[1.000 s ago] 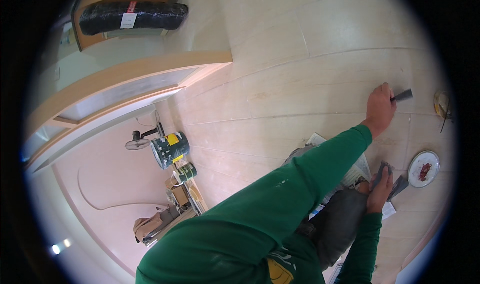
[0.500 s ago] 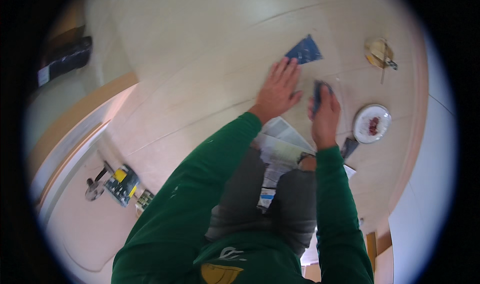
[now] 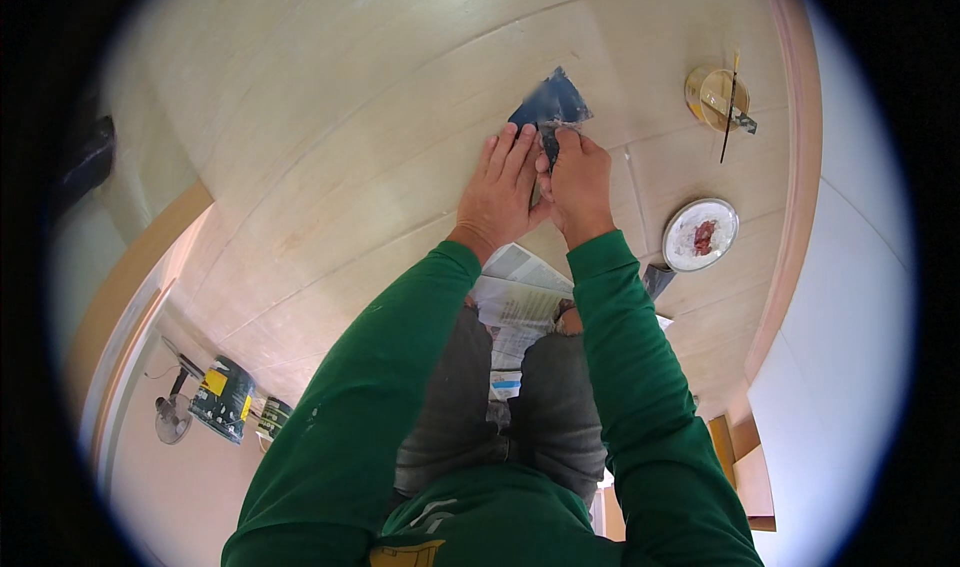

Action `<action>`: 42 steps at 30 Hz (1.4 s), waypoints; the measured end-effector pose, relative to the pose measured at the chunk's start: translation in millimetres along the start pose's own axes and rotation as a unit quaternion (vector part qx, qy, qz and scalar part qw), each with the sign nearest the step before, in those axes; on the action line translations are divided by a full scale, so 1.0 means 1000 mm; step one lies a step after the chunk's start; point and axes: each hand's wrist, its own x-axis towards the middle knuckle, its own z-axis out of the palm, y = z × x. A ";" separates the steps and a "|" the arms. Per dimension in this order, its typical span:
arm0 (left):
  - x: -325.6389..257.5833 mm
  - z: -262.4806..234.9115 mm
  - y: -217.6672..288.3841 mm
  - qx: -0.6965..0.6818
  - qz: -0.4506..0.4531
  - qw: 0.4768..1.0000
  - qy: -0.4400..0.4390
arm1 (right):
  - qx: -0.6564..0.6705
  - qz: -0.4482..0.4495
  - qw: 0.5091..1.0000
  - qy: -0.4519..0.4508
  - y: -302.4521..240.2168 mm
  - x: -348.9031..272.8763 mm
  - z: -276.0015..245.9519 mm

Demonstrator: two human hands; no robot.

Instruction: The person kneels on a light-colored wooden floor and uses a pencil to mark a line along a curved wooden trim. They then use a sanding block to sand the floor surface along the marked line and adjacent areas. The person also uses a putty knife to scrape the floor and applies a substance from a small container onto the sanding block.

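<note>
A dark blue, four-sided flat sheet [image 3: 558,99] lies on the pale wood-toned surface in front of me. My left hand [image 3: 497,182] lies flat with fingers stretched, its fingertips at the sheet's near-left edge. Close beside it, my right hand [image 3: 582,182] is closed round a dark, flat-looking tool [image 3: 549,147], mostly covered by the fingers. The tool's far end meets the sheet's near edge, where a pale smear shows. Both thumbs come close together below the tool.
On the right stands a round white plate [image 3: 685,251] bearing white material and a dark red lump, next to a dark flat piece [image 3: 657,280]. Farther off is a round container [image 3: 697,92] with a brush [image 3: 734,87] across it. Newspaper [image 3: 520,297] lies by my legs; a green-and-yellow container [image 3: 221,397] stands left.
My right hand has moved left and away from me, bringing the dark tool to the blue sheet. My left hand still lies at the sheet's edge. The whole view has shifted somewhat.
</note>
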 end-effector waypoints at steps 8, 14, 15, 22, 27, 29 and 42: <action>-0.001 0.001 -0.003 -0.011 0.008 1.000 0.026 | -0.002 0.004 1.000 0.007 -0.025 0.004 0.021; 0.004 -0.005 -0.001 -0.021 0.009 1.000 0.001 | -0.125 -0.089 0.987 -0.049 -0.024 0.027 0.013; 0.004 -0.005 -0.001 -0.022 0.009 1.000 0.012 | -0.036 -0.024 0.998 -0.046 -0.045 0.023 0.031; 0.005 -0.002 -0.003 -0.013 0.011 1.000 0.023 | -0.029 -0.023 0.999 -0.021 -0.024 0.008 0.025; 0.001 0.000 -0.003 -0.012 0.014 0.999 0.029 | -0.096 0.014 0.994 -0.048 -0.044 0.026 0.034; -0.004 0.004 -0.007 0.002 0.010 1.000 0.029 | -0.145 -0.025 0.988 -0.042 -0.026 0.021 0.025; -0.005 -0.006 0.003 -0.024 0.007 0.999 0.028 | -0.139 -0.014 0.987 -0.076 -0.040 0.051 0.000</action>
